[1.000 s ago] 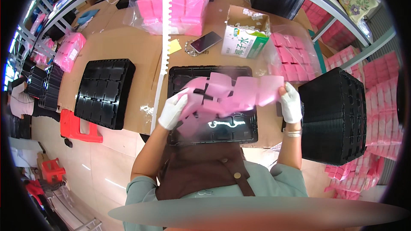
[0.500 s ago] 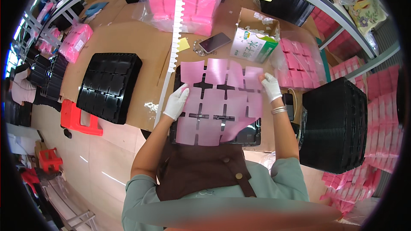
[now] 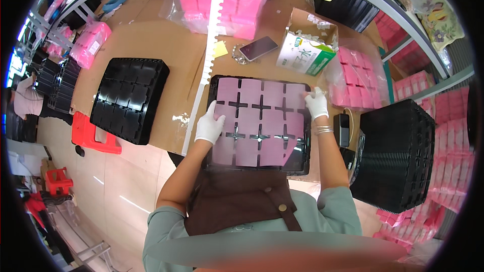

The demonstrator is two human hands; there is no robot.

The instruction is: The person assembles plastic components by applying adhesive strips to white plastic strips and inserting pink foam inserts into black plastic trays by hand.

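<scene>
A thin pink sheet (image 3: 249, 116) with cross-shaped cut-outs lies over a black plastic tray (image 3: 301, 163) in front of me. Its near right corner is folded or bent, and the tray shows there. My left hand (image 3: 209, 125), in a white glove, is at the sheet's left edge, thumb and fingers spread apart. At the far right edge of the sheet and tray rests my right hand (image 3: 316, 105), also gloved, its fingers apart. Both hands touch or nearly touch the edges; the exact contact is hard to see.
Black trays (image 3: 128, 98) lie stacked at left, and a taller black tray stack (image 3: 393, 153) stands at right. Behind are a phone (image 3: 259, 48), an open carton (image 3: 307, 48), bagged pink sheets (image 3: 355, 78) and a large pink bundle (image 3: 222, 2). A white toothed strip (image 3: 207, 55) crosses the table.
The pink sheet has come down from above the tray and now lies flatter and better lined up on it. My fingers have loosened from its edges.
</scene>
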